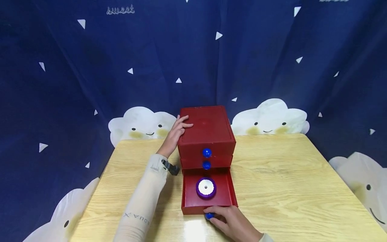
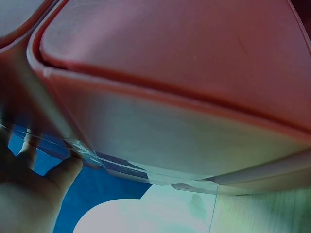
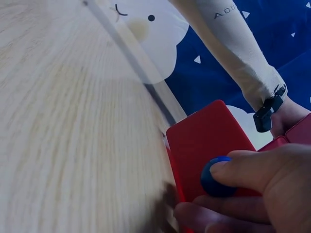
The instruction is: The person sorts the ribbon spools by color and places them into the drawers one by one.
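A red drawer box [image 1: 205, 126] with blue round knobs stands on the table, its bottom drawer [image 1: 190, 210] pulled out toward me. Inside that drawer lies a round roll [image 1: 206, 187] with a white face, a purple rim and a small centre hole. My right hand [image 1: 231, 222] pinches the bottom drawer's blue knob [image 3: 216, 177] between thumb and fingers. On the box's upper left edge rests my left hand [image 1: 175, 134], its fingers spread over the top and side. The left wrist view shows the red box side [image 2: 170, 131] close up, with the left hand [image 2: 29, 189] at the lower left.
Above the open drawer, the upper drawers' knobs [image 1: 207, 153] sit against their closed fronts. The wooden table [image 1: 278, 181] spreads to both sides. Behind it hangs a dark blue curtain [image 1: 193, 50] with white triangles and smiling clouds.
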{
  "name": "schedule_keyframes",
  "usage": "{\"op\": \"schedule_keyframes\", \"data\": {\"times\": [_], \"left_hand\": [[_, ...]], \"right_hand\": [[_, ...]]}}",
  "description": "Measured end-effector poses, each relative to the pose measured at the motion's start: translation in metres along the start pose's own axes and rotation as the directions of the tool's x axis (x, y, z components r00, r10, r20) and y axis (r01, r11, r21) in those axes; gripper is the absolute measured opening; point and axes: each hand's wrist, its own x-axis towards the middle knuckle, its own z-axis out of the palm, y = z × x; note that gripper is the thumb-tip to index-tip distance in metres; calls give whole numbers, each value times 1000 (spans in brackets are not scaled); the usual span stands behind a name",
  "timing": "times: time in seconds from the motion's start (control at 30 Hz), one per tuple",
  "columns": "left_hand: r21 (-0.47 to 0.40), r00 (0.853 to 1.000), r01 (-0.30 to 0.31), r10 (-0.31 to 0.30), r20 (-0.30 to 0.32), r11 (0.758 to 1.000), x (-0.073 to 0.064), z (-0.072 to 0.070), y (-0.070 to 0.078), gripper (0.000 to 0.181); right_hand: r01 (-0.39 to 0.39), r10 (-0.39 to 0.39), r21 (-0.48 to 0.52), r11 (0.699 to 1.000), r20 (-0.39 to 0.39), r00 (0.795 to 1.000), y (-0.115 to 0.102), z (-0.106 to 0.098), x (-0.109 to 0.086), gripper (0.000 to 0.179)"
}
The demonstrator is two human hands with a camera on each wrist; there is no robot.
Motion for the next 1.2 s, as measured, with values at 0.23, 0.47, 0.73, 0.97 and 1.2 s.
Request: {"op": "schedule_keyframes", "data": {"times": [0.23,0.47,0.73,0.97,1.2], "left_hand": [[-30,1000,-3,3,3,1000,-1,1,-2,38],[-7,1000,1,-1,-1,1000,-2,-1,-3,38],[-27,1000,18,-18,-2,999,0,-1,-1,39],[-36,1000,28,-28,-1,999,-1,0,-1,38],[-27,1000,0,0,3,1000,-1,-1,0,38]], "right_hand": [[5,-7,-27,1000,-40,999,2,0,7,26],[30,-33,-39,999,-91,995,7,0,18,27],[70,-74,-27,997,-159,985,11,-3,29,25],[79,-86,-47,996,-175,981,10,-6,31,25],[73,-90,-85,994,-220,971,12,-8,38,26]]}}
